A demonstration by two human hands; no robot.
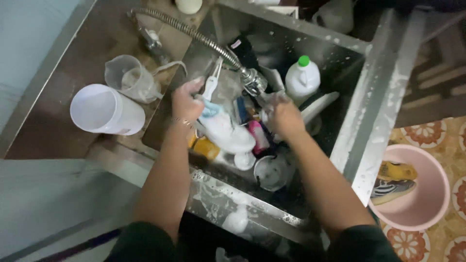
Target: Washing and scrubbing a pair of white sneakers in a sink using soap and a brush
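The steel sink is crowded with soapy dishes, and washing looks to be under way at the rinsing stage; the next move would call for turning the piece under the tap. Left of the sink stand a white pitcher and a clear measuring jug. Inside the sink, under the hose tap, the left hand is closed on pale tongs. The right hand is curled beside the tap, its hold unclear.
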